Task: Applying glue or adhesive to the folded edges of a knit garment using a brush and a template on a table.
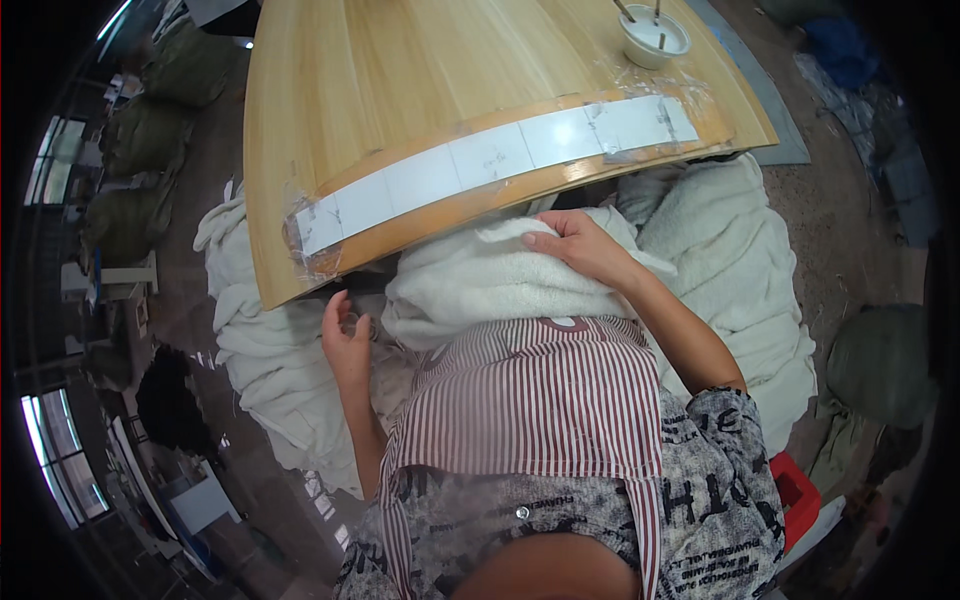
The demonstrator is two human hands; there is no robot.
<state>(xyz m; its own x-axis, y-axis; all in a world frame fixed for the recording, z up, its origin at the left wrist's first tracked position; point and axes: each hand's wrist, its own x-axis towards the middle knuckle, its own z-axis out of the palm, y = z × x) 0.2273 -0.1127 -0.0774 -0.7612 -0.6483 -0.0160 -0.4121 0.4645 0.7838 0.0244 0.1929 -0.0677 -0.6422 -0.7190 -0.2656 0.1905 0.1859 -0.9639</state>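
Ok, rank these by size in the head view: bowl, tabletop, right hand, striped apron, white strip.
Tabletop
Striped apron
White strip
Right hand and bowl: too alike to rank surely

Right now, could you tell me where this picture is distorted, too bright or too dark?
Head view: the fisheye lens bends the outer scene and the corners are black; glare whitens part of the long white strip on the pale wooden tabletop; the dark-framed window at lower left looks washed out; shadow shows in places between the tabletop's edge and the thick white cloth.
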